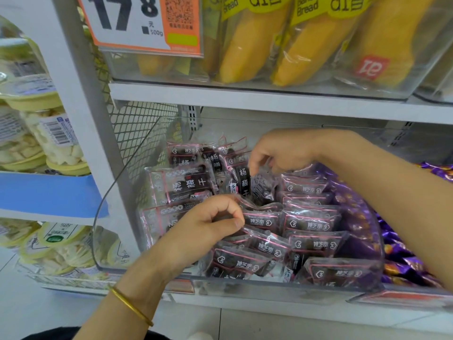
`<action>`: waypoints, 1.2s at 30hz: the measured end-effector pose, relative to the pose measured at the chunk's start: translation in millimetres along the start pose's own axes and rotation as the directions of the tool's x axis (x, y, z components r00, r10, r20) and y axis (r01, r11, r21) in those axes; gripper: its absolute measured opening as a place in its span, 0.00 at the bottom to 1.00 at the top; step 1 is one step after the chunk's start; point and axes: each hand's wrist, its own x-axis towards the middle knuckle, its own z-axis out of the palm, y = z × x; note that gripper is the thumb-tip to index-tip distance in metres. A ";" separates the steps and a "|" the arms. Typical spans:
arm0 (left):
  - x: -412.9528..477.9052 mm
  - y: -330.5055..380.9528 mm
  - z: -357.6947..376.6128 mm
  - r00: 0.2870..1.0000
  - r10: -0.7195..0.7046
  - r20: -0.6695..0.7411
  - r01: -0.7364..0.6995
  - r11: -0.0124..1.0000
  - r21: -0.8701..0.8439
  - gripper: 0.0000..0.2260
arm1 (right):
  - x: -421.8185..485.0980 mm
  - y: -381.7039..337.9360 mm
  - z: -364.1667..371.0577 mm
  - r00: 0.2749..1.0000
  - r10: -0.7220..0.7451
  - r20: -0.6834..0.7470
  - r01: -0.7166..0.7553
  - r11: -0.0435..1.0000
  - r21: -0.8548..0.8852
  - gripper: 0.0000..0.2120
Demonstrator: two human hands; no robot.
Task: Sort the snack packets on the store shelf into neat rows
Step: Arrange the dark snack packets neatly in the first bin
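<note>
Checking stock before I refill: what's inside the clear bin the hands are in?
The clear bin holds dark plum packets, some in rows, some jumbled. The left hand and right hand cover several; lower layers are hidden.

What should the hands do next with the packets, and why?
Probably the left hand should lay its pinched packet flat onto the right-side row: those lie neatly stacked, while packets by the right hand stand jumbled.

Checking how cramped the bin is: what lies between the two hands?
In the head view, dark plum packets standing upright fill the gap between left hand and right hand.
</note>
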 end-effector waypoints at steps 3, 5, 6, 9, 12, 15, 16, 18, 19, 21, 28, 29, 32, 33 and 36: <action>-0.7 0.3 -0.3 1.000 0.000 -0.004 0.000 1.000 0.009 0.04 | 4.0 0.8 3.4 0.999 -0.033 -0.040 0.035 0.998 0.060 0.11; -1.7 1.1 -0.8 1.000 0.002 -0.016 -0.002 1.000 0.019 0.04 | 5.5 0.0 6.2 0.979 -0.072 -0.192 0.087 0.994 0.071 0.06; -2.3 1.8 -0.9 1.000 0.003 -0.022 -0.003 1.000 0.019 0.04 | 6.3 0.5 6.8 0.955 -0.085 -0.283 0.103 0.993 0.052 0.05; -4.2 4.2 -0.2 0.999 -0.011 -0.031 0.010 1.000 -0.012 0.06 | 5.8 -0.3 5.5 0.904 -0.096 -0.416 0.109 0.994 0.007 0.04; -5.3 3.7 1.2 0.998 -0.037 -0.056 0.035 0.999 -0.039 0.07 | 5.2 -2.6 8.8 0.905 -0.095 -0.415 0.110 0.994 0.012 0.03; -5.9 3.9 3.7 0.997 -0.039 -0.072 0.034 0.997 -0.076 0.07 | 1.7 -7.5 16.2 0.912 -0.098 -0.397 0.128 0.991 0.049 0.03; -5.8 3.6 5.0 0.996 -0.042 -0.078 0.035 0.995 -0.093 0.07 | -0.6 -8.9 19.6 0.924 -0.098 -0.371 0.129 0.990 0.062 0.03; -4.3 3.0 8.7 0.995 -0.043 -0.091 0.030 0.990 -0.136 0.06 | -6.2 -9.7 27.4 0.950 -0.103 -0.296 0.133 0.987 0.086 0.01; -3.0 2.6 11.8 0.994 -0.045 -0.101 0.029 0.988 -0.153 0.06 | -9.5 -9.5 30.6 0.958 -0.110 -0.266 0.140 0.986 0.095 0.01; 0.6 3.1 20.5 0.990 -0.066 -0.124 0.043 0.983 -0.180 0.07 | -15.0 -7.3 34.6 0.963 -0.116 -0.244 0.140 0.987 0.084 0.04; 1.1 8.7 19.2 0.951 -0.240 -0.196 0.169 0.932 -0.321 0.03 | -21.3 -4.1 44.3 0.974 -0.072 -0.213 0.097 0.989 0.110 0.05; -0.8 7.8 14.4 0.939 -0.274 -0.209 0.203 0.930 -0.307 0.06 | -22.4 -5.6 45.7 0.975 -0.073 -0.210 0.096 0.990 0.104 0.07; -6.7 7.1 3.9 0.909 -0.397 -0.130 0.339 0.883 -0.323 0.20 | -27.0 -13.4 47.7 0.974 -0.074 -0.216 0.097 0.990 0.099 0.14; -8.6 8.2 0.9 0.903 -0.421 -0.088 0.379 0.875 -0.301 0.23 | -29.6 -15.0 47.4 0.980 -0.060 -0.192 0.081 0.991 0.104 0.19; -17.6 9.0 -11.7 0.898 -0.439 -0.038 0.438 0.898 -0.028 0.29 | -43.3 -17.2 45.9 0.996 -0.062 -0.067 0.073 0.982 0.173 0.38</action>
